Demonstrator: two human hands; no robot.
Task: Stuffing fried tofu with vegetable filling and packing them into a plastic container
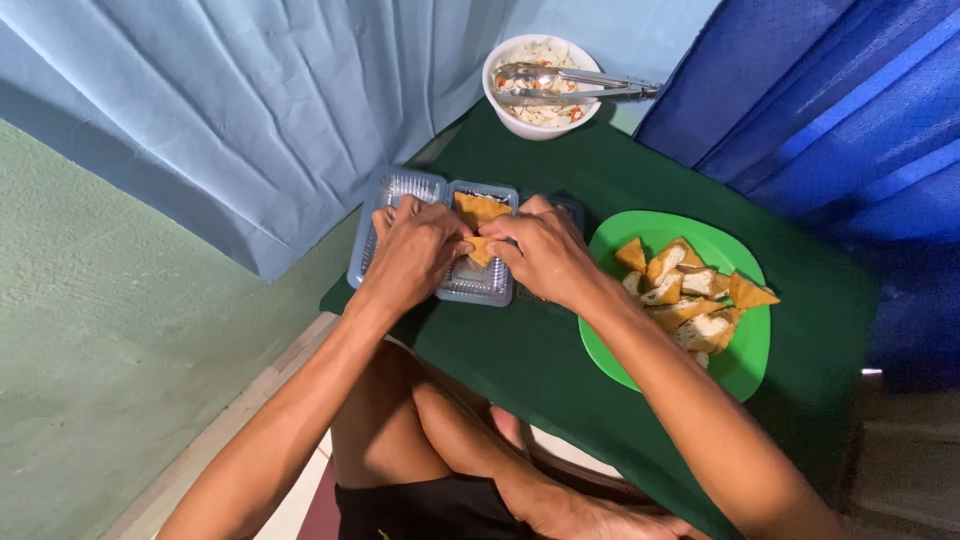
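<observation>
The piece of fried tofu (pixel 479 249) is pinched between the fingertips of both hands over the middle of the clear plastic container (pixel 400 190); a second, larger triangular piece (pixel 480 208) already lies in the compartment just behind it, nearer the far edge of the table. The left hand (pixel 415 250) is closed narrowly on the left end of the piece, its fingers curled over the container's left compartment; the right hand (pixel 545 255) is closed on the right end, thumb and forefinger meeting at the piece (a two-sided grip of this kind appears to steady the soft piece while it is opened or positioned). The container stands near the left edge of the table, on the dark green cloth (pixel 540 350), close in front of the body. Just right of the right hand, the green plate (pixel 745 365) carries a heap of similar tofu pieces (pixel 685 290), within easy reach. At the far edge of the table stands a white bowl (pixel 505 105) of mixed filling; metal tongs (pixel 570 83) rest across its rim, their handles pointing right.
</observation>
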